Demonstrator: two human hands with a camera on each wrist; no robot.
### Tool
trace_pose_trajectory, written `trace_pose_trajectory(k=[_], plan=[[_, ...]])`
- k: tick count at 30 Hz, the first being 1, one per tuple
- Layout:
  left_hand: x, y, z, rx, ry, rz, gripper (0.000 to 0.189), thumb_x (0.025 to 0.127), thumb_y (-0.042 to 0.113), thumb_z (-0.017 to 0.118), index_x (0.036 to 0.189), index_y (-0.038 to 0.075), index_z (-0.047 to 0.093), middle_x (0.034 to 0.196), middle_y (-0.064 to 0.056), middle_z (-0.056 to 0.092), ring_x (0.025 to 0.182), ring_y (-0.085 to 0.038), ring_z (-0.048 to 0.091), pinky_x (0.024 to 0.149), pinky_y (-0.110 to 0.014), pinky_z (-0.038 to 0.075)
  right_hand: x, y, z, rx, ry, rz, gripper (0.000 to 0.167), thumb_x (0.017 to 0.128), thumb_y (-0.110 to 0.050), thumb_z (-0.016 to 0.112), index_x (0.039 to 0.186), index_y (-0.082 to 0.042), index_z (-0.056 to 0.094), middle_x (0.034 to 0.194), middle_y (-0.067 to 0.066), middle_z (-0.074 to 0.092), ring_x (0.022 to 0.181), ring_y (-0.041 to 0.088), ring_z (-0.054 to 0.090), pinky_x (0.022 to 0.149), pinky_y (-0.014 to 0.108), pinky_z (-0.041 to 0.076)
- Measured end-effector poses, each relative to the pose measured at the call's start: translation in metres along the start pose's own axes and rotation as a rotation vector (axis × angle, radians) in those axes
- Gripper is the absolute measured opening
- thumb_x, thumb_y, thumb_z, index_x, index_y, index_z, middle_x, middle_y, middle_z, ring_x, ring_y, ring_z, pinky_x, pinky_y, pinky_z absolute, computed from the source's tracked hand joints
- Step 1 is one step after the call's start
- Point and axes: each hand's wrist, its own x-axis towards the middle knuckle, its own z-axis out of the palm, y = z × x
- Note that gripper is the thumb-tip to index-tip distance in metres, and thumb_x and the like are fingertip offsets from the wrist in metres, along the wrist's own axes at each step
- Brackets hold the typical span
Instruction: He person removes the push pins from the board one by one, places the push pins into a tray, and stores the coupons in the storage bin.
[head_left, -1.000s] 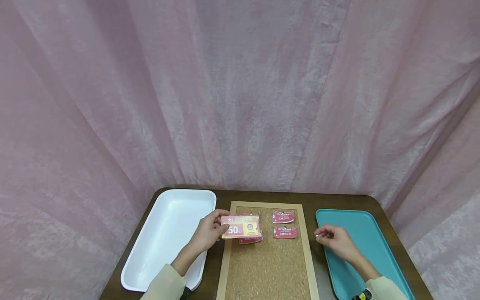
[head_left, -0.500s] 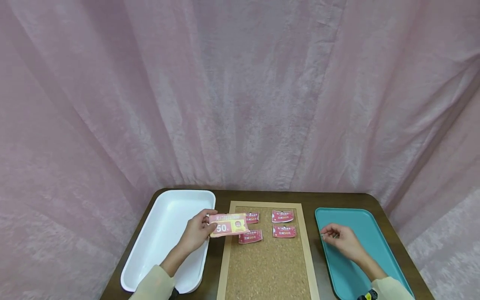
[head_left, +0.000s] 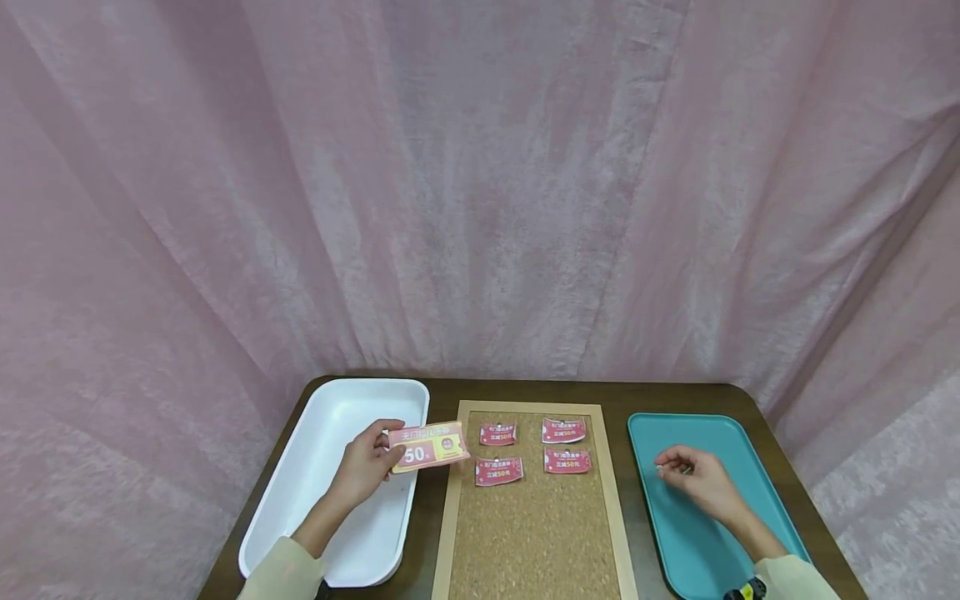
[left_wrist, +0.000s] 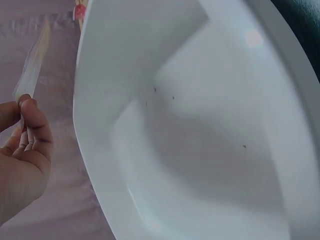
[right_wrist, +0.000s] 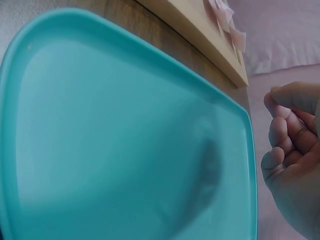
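Over the right rim of the white tray (head_left: 296, 500), my left hand (head_left: 360, 467) pinches a thin stack of pink and yellow coupons (head_left: 433, 446) printed with "50". In the left wrist view the coupons (left_wrist: 34, 67) are nearly edge-on between thumb and fingers. My right hand (head_left: 697, 479) is above the teal tray (head_left: 712, 554), thumb and index fingertips together on a tiny whitish thing (head_left: 660, 469). Its kind is too small to tell, and the right wrist view hides it behind the fingers (right_wrist: 292, 97).
A wood-framed corkboard (head_left: 536, 533) lies between the trays, with several red coupons (head_left: 498, 472) fixed on its upper part. Dark specks (left_wrist: 244, 146) dot the white tray's floor. The dark wooden table (head_left: 517, 390) ends at a pink curtain (head_left: 480, 208).
My left hand has carried the coupons left, off the corkboard toward the white tray, uncovering the red coupons at upper left. My right hand has shifted right, further over the teal tray.
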Motion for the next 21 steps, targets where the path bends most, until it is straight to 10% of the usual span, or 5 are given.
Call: trace_pose_trajectory(k=[21], plan=[[0.012,-0.021,-0.038,-0.003,0.052,-0.084,0.043,0.099,0.002,0.068,0.14,-0.001,0.059,0.089,-0.014,0.068,0.064,-0.024,0.064,0.054,-0.026,0.052,-0.005,0.014,-0.023,-0.021,0.072,0.041,0.014,0.09,0.0,0.079,0.102,0.005,0.074,0.085,0.005,0.071,0.075,0.006,0.058,0.064,0.025,0.05]])
